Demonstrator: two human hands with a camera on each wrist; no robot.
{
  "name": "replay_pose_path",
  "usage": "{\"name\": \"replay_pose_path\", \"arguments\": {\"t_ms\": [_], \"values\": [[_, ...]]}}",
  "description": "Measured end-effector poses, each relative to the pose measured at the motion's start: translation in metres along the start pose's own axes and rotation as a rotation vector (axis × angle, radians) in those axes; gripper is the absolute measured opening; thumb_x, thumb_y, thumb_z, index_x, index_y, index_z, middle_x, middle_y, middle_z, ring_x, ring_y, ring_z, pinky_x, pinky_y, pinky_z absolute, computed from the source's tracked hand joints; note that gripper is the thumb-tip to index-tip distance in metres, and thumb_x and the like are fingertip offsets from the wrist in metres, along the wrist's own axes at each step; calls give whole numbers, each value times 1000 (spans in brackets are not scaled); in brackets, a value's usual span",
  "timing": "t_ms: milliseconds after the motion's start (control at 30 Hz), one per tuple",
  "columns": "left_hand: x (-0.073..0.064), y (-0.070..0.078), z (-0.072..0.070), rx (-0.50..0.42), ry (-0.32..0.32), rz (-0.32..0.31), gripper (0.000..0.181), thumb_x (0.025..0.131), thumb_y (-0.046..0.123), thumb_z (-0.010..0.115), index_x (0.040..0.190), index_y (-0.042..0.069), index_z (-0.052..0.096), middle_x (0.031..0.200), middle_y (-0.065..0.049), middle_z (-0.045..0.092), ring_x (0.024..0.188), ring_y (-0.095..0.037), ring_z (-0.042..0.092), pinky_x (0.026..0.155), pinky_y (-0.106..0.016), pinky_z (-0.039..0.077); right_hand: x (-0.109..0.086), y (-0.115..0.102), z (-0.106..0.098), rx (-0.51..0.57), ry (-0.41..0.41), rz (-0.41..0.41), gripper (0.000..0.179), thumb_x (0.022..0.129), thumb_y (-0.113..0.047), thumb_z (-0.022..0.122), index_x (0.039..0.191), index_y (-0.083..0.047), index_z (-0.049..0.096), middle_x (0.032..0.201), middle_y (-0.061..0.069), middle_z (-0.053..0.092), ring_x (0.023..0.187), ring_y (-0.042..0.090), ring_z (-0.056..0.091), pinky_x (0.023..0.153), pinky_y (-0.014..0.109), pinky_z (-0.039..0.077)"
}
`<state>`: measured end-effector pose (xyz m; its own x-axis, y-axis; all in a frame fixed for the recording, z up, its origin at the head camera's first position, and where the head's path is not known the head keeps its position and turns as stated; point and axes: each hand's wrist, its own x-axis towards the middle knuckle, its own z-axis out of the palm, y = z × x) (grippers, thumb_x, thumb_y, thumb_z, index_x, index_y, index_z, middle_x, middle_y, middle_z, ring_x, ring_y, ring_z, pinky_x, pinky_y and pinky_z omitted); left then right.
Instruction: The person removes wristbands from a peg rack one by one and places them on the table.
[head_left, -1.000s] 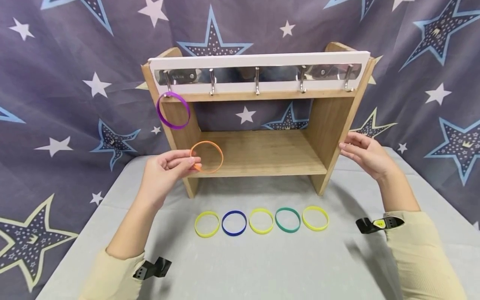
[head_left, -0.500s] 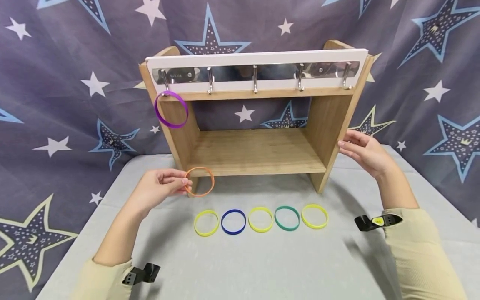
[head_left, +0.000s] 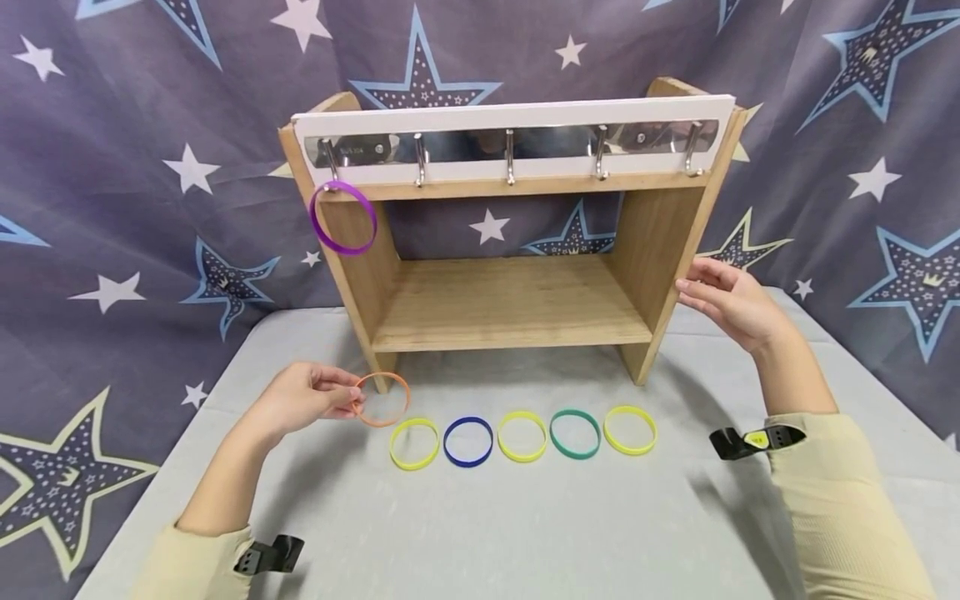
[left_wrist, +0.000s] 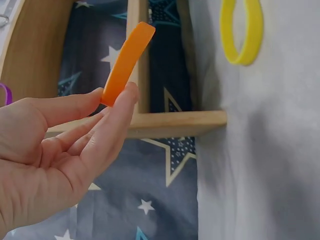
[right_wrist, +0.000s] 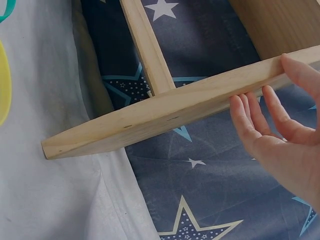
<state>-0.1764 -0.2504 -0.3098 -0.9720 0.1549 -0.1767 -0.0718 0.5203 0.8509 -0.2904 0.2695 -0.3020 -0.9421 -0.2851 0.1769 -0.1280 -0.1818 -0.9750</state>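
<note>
My left hand (head_left: 311, 398) pinches an orange silicone wristband (head_left: 408, 398) between thumb and fingers. It holds the band above the table, near the foot of the wooden shelf's left side. In the left wrist view the orange wristband (left_wrist: 127, 62) appears nearly edge-on, its lower end between thumb and fingertips. My right hand (head_left: 731, 304) touches the right side panel of the wooden shelf (head_left: 513, 304). Its fingertips lie against the outer face and its thumb (right_wrist: 295, 70) rests at the front edge. A purple wristband (head_left: 367, 208) hangs from the leftmost metal hook (head_left: 332, 162).
On the grey-covered table (head_left: 510, 533), yellow, blue (head_left: 447, 450), and green (head_left: 553, 437) wristbands lie in a row before the shelf. Several hooks line a white rail (head_left: 465, 121) along the top. A star-patterned cloth (head_left: 247, 83) hangs behind.
My left hand has moved down and slightly left with the orange wristband, from before the shelf board to lower over the table. My right hand has stayed at the side panel.
</note>
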Motion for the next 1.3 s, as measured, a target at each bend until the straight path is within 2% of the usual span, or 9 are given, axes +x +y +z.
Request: {"name": "replay_pose_path", "arguments": {"t_ms": [200, 533, 700, 1067, 1300], "values": [[-2, -11, -3, 57, -1, -25, 32, 92, 3, 56, 114, -20, 57, 91, -17, 74, 75, -7, 69, 74, -27, 63, 0, 2, -1, 24, -17, -19, 23, 92, 5, 54, 105, -13, 58, 99, -6, 58, 91, 3, 64, 83, 14, 57], [-2, -30, -6, 49, -45, -113, 29, 91, -3, 52, 112, -24, 55, 87, -16, 72, 72, -9, 68, 69, -25, 63, 3, 1, -1, 27, -30, -35, 23, 92, 6, 53, 105, -13, 57, 99, -5, 59, 92, 4, 64, 84, 15, 57], [-4, -39, -6, 71, -46, -151, 28, 91, -5, 51, 110, -24, 55, 86, -16, 72, 71, -12, 69, 67, -26, 63, 2, 2, -1, 28, -28, -28, 22, 92, 5, 54, 105, -13, 57, 99, -6, 58, 91, 4, 63, 83, 15, 57], [-2, -51, 0, 96, -48, -190, 23, 90, -6, 53, 104, -22, 58, 80, -14, 70, 67, -12, 67, 65, -30, 63, 1, 2, -2, 7, -9, -1, 23, 93, 5, 54, 107, -14, 56, 101, -6, 57, 92, 3, 63, 83, 14, 57], [-2, -50, 4, 128, -34, -211, 20, 90, -6, 54, 102, -21, 59, 80, -16, 70, 65, -13, 67, 65, -30, 63, 1, 1, -2, 3, -11, -6, 23, 93, 5, 54, 106, -14, 57, 99, -6, 58, 91, 3, 63, 83, 14, 57]]}}
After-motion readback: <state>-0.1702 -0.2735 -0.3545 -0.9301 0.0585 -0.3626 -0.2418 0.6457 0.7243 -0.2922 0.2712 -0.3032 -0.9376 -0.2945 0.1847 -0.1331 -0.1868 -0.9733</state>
